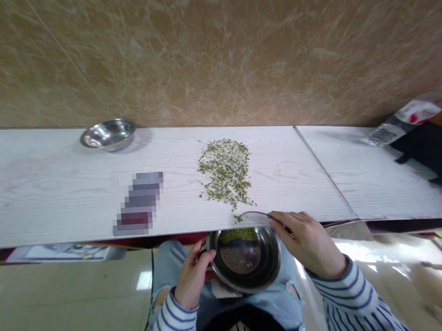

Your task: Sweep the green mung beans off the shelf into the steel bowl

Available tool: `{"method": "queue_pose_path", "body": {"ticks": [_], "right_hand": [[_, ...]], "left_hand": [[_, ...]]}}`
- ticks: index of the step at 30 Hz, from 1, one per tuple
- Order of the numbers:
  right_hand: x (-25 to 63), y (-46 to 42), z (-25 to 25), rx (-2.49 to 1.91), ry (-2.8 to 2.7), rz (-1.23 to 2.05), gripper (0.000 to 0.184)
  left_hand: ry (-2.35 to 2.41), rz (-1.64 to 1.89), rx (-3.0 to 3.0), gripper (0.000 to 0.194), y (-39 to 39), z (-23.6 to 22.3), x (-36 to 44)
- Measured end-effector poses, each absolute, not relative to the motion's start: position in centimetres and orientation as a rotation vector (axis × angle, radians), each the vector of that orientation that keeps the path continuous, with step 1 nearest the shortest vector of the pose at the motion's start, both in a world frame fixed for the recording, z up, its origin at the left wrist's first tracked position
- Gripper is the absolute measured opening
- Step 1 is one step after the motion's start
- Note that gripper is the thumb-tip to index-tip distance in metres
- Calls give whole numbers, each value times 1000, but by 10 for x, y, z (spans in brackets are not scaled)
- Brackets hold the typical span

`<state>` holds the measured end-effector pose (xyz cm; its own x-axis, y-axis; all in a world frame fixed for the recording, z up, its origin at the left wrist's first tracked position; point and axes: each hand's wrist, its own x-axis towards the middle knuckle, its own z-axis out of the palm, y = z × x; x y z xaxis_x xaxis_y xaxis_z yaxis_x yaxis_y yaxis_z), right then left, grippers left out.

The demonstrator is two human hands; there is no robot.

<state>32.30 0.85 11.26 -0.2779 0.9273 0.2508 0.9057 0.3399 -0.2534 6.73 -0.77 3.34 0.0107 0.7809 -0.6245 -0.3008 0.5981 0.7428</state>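
Small green beans (229,177) lie scattered over the white counter, with pale grains among them toward the wall side. Just below the counter's front edge, my left hand (193,276) grips the rim of a steel bowl (274,264), thumb on top. Some green beans sit inside the bowl, at its side nearest the counter. My right hand (311,242) pinches a thin, clear, curved-edged piece of plastic (256,216), held low at the counter's edge above the bowl. A few beans lie right beside the plastic's left end. Its exact kind is unclear.
A smaller steel bowl (109,136) stands at the back left by the marbled wall. A pixelated, phone-like dark rectangle (139,203) lies on the left. A clear plastic bottle (394,125) and black cloth (433,147) are on the right, beyond a counter seam (326,171).
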Motion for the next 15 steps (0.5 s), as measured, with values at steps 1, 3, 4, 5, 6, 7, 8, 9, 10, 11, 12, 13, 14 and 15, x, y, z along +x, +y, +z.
{"method": "queue_pose_path", "body": {"ticks": [1,3,4,5,6,7,8,9,10,11,12,13,14,15], "right_hand": [[323,9,112,-1623,-2253,85,27],[322,10,113,-1617,-2241,86,26],[322,10,113,-1611,-2238,89,26],[321,10,114,-1605,-2238,90,25],[321,10,114,-1599,-2240,91,25],[321,9,115,-1595,-2244,91,25],[320,9,115,-1594,-2250,91,25],[320,8,115,-1593,-2256,91,25],[321,7,115,-1593,-2262,93,25],[321,6,115,-1592,-2264,96,25],[321,5,115,-1591,-2265,100,25],[321,5,115,-1590,-2263,102,25],[322,5,114,-1590,-2260,104,25],[322,4,114,-1592,-2259,106,25]], "left_hand": [[1303,896,469,50,-8,34,67],[1310,902,471,51,-8,34,67],[1312,901,471,52,-8,34,67],[1316,902,469,53,-8,34,67],[1320,904,468,54,-8,34,67],[1322,904,467,54,-9,34,67],[1322,902,469,53,-9,34,66],[1322,904,474,52,-8,33,66],[1320,905,484,51,-8,32,66],[1315,906,500,50,-8,31,66],[1314,912,514,48,-8,30,66],[1312,914,523,48,-8,30,66],[1312,909,523,48,-7,29,66],[1311,899,515,49,-7,30,66]]}}
